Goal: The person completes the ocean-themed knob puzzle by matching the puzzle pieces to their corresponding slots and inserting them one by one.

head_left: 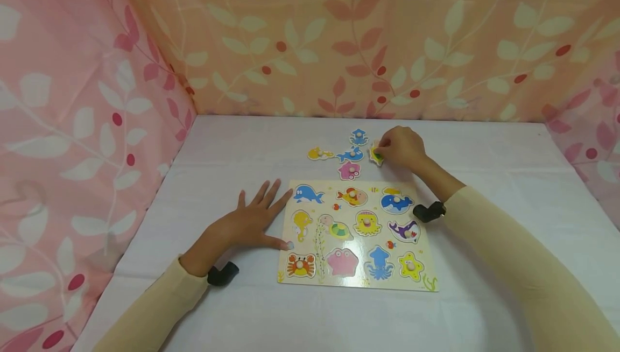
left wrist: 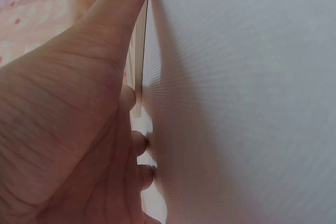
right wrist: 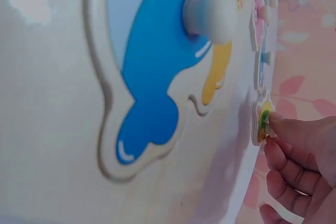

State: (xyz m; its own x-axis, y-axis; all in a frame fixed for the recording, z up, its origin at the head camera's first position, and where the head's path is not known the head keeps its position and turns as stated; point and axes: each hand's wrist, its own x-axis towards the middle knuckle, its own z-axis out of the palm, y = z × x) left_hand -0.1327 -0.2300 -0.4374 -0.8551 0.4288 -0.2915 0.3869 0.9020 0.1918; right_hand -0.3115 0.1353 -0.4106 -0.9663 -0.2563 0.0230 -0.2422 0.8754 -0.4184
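Observation:
My right hand point(head_left: 401, 148) pinches a green-and-yellow puzzle piece point(right wrist: 263, 121) by its knob between thumb and fingers, at the far side of the white table. Spread flat, my left hand point(head_left: 247, 223) has its thumb on the left edge of the wooden puzzle board point(head_left: 310, 282). Its other fingertips reach the table near the board's upper left corner. Knobbed pieces sit in the board, among them a whale point(head_left: 396, 203), a crab point(head_left: 301, 265) and a starfish point(head_left: 410, 267). Recesses printed with a dolphin, seahorse, turtle, pink creature and squid hold no knobbed piece.
Loose beyond the board lie a blue squid piece point(head_left: 359, 138), a yellow seahorse piece point(head_left: 317, 153), a blue dolphin piece point(head_left: 355, 154) and a pink piece point(head_left: 347, 171). Patterned cloth walls point(head_left: 310, 40) stand behind and beside the table point(head_left: 232, 147).

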